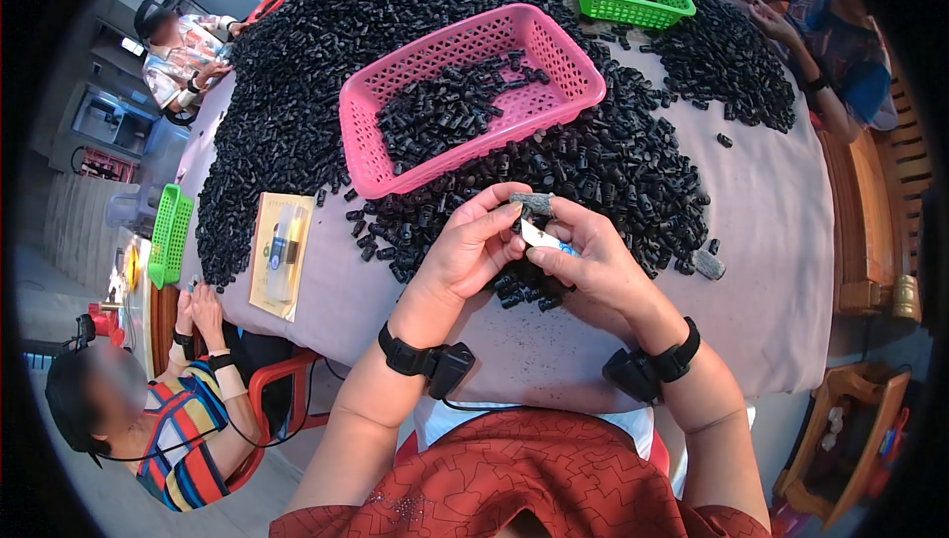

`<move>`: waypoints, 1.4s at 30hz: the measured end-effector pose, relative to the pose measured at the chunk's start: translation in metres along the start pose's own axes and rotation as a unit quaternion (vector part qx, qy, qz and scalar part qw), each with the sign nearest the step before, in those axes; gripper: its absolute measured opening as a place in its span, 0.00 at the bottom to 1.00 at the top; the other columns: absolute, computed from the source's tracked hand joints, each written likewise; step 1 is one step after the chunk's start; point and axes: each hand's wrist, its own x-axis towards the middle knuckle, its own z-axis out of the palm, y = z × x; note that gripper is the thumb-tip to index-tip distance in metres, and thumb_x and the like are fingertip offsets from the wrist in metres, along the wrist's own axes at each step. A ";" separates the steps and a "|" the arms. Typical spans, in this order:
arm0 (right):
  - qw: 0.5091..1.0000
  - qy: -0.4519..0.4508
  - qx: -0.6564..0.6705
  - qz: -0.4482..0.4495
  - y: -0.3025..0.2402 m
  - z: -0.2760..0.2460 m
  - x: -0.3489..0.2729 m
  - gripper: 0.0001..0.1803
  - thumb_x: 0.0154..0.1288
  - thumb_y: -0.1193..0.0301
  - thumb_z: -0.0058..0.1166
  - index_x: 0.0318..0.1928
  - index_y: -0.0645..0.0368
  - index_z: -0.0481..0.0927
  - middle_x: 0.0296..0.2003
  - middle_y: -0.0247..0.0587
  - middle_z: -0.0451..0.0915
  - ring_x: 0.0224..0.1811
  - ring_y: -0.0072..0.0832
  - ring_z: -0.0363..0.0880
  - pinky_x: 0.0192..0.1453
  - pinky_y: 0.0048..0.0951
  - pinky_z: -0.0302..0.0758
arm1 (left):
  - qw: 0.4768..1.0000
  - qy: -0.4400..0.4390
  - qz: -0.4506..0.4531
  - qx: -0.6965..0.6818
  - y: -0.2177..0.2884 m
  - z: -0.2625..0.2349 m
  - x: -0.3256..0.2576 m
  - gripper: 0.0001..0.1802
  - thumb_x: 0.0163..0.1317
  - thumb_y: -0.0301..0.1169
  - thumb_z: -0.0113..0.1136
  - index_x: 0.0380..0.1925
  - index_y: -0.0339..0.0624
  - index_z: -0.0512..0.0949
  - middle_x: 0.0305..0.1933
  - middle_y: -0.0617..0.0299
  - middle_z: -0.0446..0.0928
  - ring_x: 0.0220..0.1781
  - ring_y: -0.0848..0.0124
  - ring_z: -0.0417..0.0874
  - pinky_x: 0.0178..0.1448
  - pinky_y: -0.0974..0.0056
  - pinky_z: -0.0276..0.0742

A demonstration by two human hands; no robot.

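Note:
In front of me, my left hand [481, 243] is closed in a pinch, with a small black cylindrical part [517, 225] partly showing at its fingertips. My right hand [600, 259] is closed on a flat, white, blade-like strip [537, 234] with blue on it, held between thumb and fingers. A rough grey piece [534, 203] lies between the fingertips of both hands; which hand bears it I cannot tell. Just beyond and below the hands spreads a heap of black cylindrical parts [613, 167]. Some loose ones [529, 291] lie under my fingers.
A pink basket [474, 167] partly filled with black parts stands on the heap. Farther back is a green basket [633, 12]. A yellow booklet [265, 276] lies left, another grey piece [709, 263] right. People sit around the cloth-covered table [781, 202].

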 end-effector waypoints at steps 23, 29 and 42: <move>1.000 -0.016 -0.010 -0.009 0.001 -0.001 0.000 0.24 0.63 0.78 0.53 0.59 0.65 0.66 0.45 0.36 0.77 0.50 0.19 0.73 0.56 0.23 0.69 | 0.999 -0.011 -0.013 -0.031 -0.001 -0.001 0.002 0.14 0.66 0.25 0.53 0.52 0.39 0.72 0.38 0.61 0.79 0.30 0.76 0.80 0.37 0.74 0.80; 1.000 0.011 -0.024 0.009 0.008 -0.005 0.001 0.19 0.65 0.75 0.53 0.56 0.64 0.71 0.38 0.30 0.78 0.33 0.11 0.70 0.35 0.13 0.67 | 0.998 -0.035 -0.022 -0.040 -0.002 -0.001 0.001 0.14 0.66 0.26 0.53 0.52 0.39 0.72 0.38 0.60 0.78 0.31 0.75 0.79 0.36 0.72 0.79; 0.989 0.141 0.025 -0.042 0.011 -0.009 0.005 0.09 0.66 0.75 0.52 0.47 0.61 0.74 0.27 0.25 0.73 0.24 0.09 0.66 0.25 0.12 0.62 | 0.995 0.002 0.083 0.056 0.016 0.002 -0.005 0.14 0.66 0.26 0.55 0.51 0.35 0.74 0.39 0.58 0.80 0.35 0.74 0.81 0.39 0.72 0.82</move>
